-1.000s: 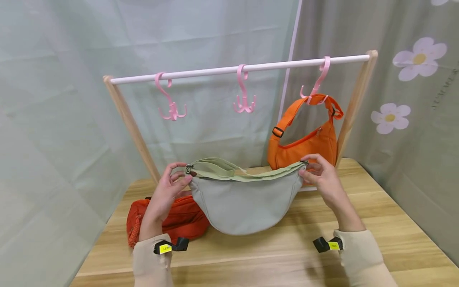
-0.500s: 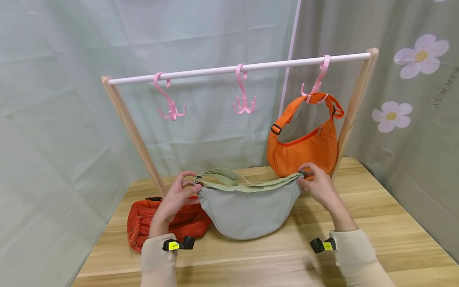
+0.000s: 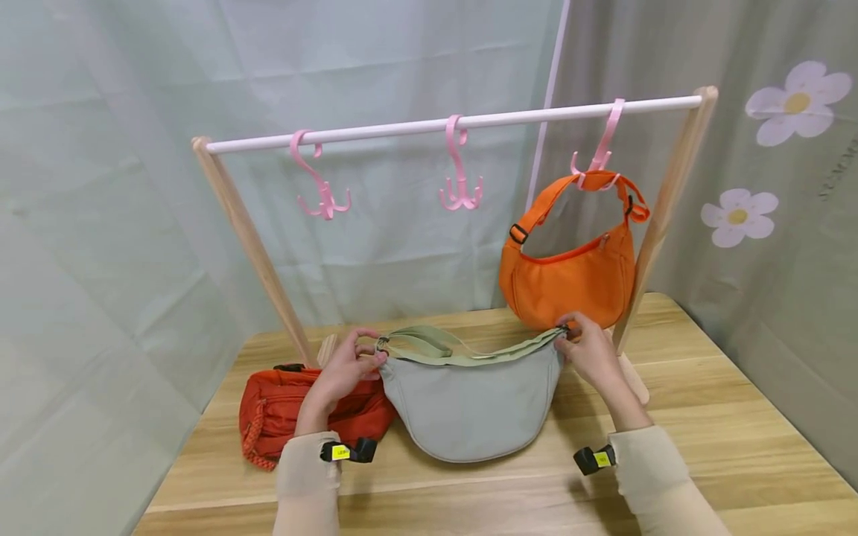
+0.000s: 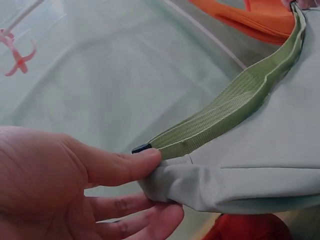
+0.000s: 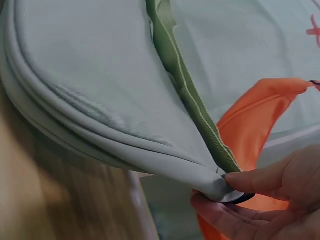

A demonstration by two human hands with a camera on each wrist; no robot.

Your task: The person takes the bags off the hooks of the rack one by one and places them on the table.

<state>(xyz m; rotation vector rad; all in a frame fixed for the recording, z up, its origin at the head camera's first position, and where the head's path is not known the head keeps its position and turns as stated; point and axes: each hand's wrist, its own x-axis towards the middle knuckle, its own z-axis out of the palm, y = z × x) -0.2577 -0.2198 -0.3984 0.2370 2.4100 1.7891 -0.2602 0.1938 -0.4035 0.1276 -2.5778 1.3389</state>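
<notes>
Between my two hands hangs a light grey crescent bag (image 3: pixel 472 409) with a pale green strap (image 3: pixel 496 356) along its top. My left hand (image 3: pixel 345 372) pinches the bag's left corner beside the strap's dark buckle (image 4: pixel 142 148), thumb above and fingers beneath in the left wrist view. With thumb and fingers, my right hand (image 3: pixel 593 357) pinches the opposite corner, where the strap joins the bag (image 5: pixel 100 90). A red bag (image 3: pixel 281 409) with a braided cord lies on the table, partly behind my left hand. An orange bag (image 3: pixel 570 286) hangs just behind my right hand.
A wooden rack with a white rod (image 3: pixel 389 132) stands at the back of the wooden table (image 3: pixel 710 432). Two pink hooks, one at left (image 3: pixel 324 197) and a middle hook (image 3: pixel 461 195), hang with nothing on them. The right pink hook (image 3: pixel 602 152) bears the orange bag.
Both hands have lowered the grey bag toward the table. My left hand has shifted right, bringing the bag's left corner with it; the hands are a little closer together.
</notes>
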